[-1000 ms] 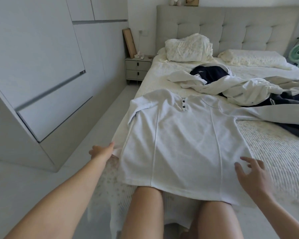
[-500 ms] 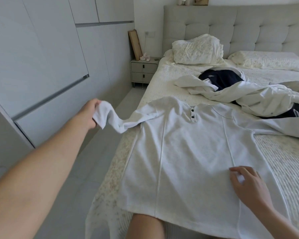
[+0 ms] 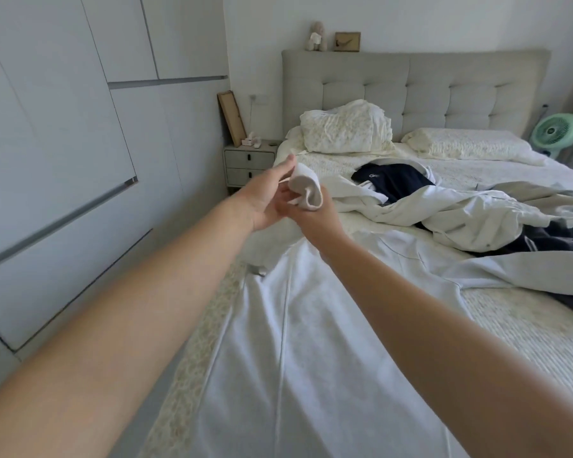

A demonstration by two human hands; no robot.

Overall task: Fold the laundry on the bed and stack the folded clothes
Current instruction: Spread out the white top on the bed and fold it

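I've got both hands, left hand (image 3: 268, 196) and right hand (image 3: 315, 216), gripping the white shirt's (image 3: 311, 342) sleeve (image 3: 306, 190); beyond my fingers, the unfolded pile (image 3: 460, 213) waits, nothing stacked yet.

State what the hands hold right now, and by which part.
Both the left hand and the right hand hold the white shirt by the cuff end of its sleeve, lifted above the bed.

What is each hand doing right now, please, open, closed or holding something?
Left hand: holds the end of the white shirt's sleeve.
Right hand: grips the same sleeve from below.
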